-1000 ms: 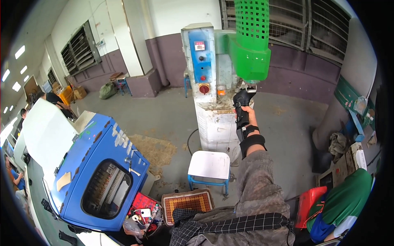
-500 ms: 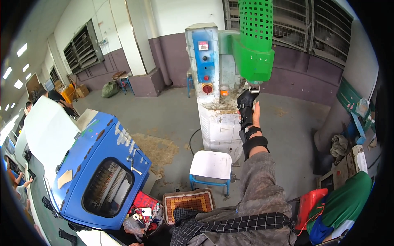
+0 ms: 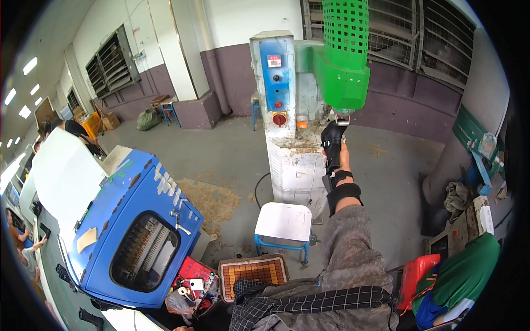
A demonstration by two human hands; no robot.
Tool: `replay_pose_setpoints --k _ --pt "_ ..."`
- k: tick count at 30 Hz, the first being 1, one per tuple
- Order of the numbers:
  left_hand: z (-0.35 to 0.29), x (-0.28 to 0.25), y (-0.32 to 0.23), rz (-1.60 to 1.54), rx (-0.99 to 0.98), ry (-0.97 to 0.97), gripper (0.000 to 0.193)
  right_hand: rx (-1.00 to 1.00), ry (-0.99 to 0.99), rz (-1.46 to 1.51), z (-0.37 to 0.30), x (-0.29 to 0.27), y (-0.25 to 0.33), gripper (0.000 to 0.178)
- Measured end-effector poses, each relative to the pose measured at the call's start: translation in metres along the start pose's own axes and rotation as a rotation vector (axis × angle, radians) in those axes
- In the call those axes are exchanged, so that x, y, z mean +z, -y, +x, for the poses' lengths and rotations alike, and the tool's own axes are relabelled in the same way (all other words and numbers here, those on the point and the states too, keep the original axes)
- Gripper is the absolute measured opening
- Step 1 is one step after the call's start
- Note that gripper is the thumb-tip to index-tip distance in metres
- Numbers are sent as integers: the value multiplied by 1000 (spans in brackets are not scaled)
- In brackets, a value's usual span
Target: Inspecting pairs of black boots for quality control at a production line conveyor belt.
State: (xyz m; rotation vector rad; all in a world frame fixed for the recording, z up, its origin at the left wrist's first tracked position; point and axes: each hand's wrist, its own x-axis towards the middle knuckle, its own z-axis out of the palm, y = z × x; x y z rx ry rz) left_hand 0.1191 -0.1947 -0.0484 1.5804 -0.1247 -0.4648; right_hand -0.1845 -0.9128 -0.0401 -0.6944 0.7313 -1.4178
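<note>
At the end of my outstretched right arm, my right hand [image 3: 344, 159] grips a black boot [image 3: 331, 144]. Its upper end meets the small metal working end [image 3: 341, 118] under the green machine head [image 3: 345, 83]; whether they touch I cannot tell. A black band wraps my right wrist. Only a sliver of my left hand [image 3: 183, 328] shows at the lower edge, beside a plastic bag [image 3: 178, 303], and its fingers are hidden. The machine's blue control panel [image 3: 274, 77], with a red knob, stands left of the green head.
A white-topped stool [image 3: 284, 220] stands before the machine. To the left is a blue cabinet machine [image 3: 138, 220] with a window, beside a conveyor [image 3: 52, 270] carrying black boots. A beaded seat mat [image 3: 254, 277] lies near me. A red container [image 3: 422, 276] and green cloth [image 3: 469, 270] sit at right.
My right hand has turned the boot, so its buckled straps no longer show clearly, and has shifted slightly right. At far left, a person's hand with a dark object has moved up.
</note>
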Motion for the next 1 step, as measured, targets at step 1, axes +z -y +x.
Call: replay_pose_setpoints --k 1 --pt "0 0 1 0 -1 -1 14 2 7 -4 -1 1 0 49"
